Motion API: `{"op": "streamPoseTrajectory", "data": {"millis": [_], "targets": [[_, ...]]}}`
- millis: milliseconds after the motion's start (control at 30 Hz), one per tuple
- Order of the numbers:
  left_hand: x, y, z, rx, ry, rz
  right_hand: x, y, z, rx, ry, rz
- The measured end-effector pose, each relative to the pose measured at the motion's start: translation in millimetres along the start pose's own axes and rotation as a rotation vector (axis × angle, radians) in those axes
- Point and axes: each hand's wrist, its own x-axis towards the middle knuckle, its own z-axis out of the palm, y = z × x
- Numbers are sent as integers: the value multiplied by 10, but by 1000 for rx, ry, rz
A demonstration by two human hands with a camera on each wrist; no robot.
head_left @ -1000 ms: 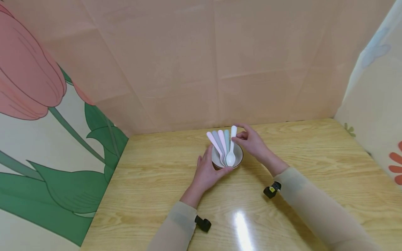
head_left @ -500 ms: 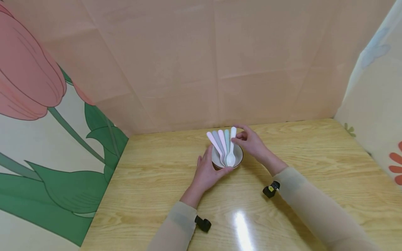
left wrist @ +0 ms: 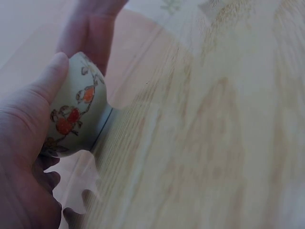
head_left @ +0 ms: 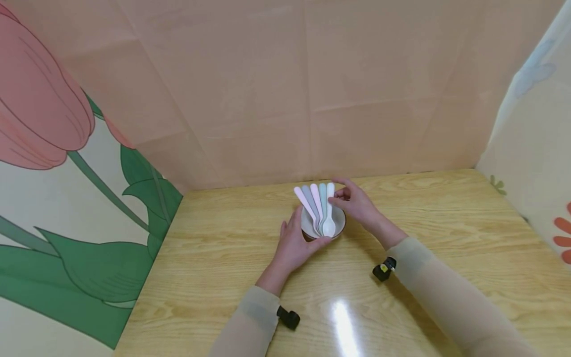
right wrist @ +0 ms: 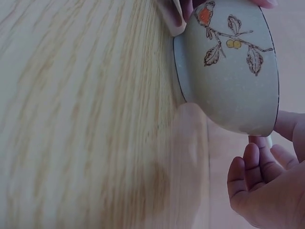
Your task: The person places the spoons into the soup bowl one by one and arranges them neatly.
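In the head view a bowl (head_left: 339, 219) with a dark rim stands on the table near its back edge. My left hand (head_left: 294, 245) grips it, fingers round the left side and thumb along the near rim. Its pale outside (left wrist: 78, 109) shows painted fruit in the left wrist view. Several spoons lean in it, handles fanned toward the back: pink (head_left: 305, 200), grey-purple (head_left: 308, 195), pink (head_left: 315, 194) and pale green (head_left: 323, 193). Rightmost is a white spoon (head_left: 329, 226); my right hand (head_left: 359, 202) pinches its handle between thumb and forefinger.
The wood-grain table (head_left: 214, 258) runs up to a peach cloth backdrop (head_left: 250, 99). A panel with a painted tulip (head_left: 40, 99) stands at the left, a pale panel (head_left: 540, 148) at the right. Small black cameras (head_left: 289, 318) sit on both wrists.
The white spoon has sunk slightly into the bowl and its handle has swung a little left, closer to the green one. My right hand has shifted slightly; the left hand stays still.
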Motion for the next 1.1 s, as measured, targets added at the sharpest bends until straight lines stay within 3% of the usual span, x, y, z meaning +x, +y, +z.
{"op": "streamPoseTrajectory", "data": {"millis": [567,833,1100], "targets": [[17,14,2,10,-10,6,-11,27,-35,-35,-13,-1],[22,11,-1,25,-31,-17,-80,1,-61,-164,9,-63],[-33,34,-127,47,-13,6,-241,-84,-86,-354,61,-177]]}}
